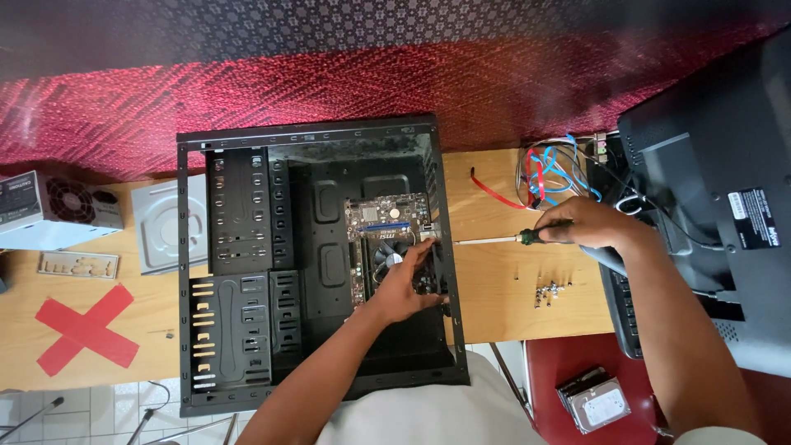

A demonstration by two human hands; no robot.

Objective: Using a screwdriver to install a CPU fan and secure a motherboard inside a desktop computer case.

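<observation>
Wooden worktop (494,288) runs left to right, its far edge against a red patterned cloth (247,91). Nearest the person, hard drives (595,401) lie stacked on a red seat just off the worktop's near edge. An open black computer case (247,272) lies flat, its near rim overhanging the worktop's near edge. Inside it, a motherboard (387,216) sits against the right wall; the bay racks on the left hold nothing visible. The left hand (405,284) rests on the board, fingers spread over the cooler fan. Right of the case, a bare strip of wood holds only loose screws (550,290). The right hand (587,222) has its fingers wrapped around a screwdriver (494,240), the shaft pointing at the case's right wall. A monitor (717,189) crowds the right side. Farther off, coloured cables (552,173) lie near the back edge; a power supply (49,210) sits far left.
</observation>
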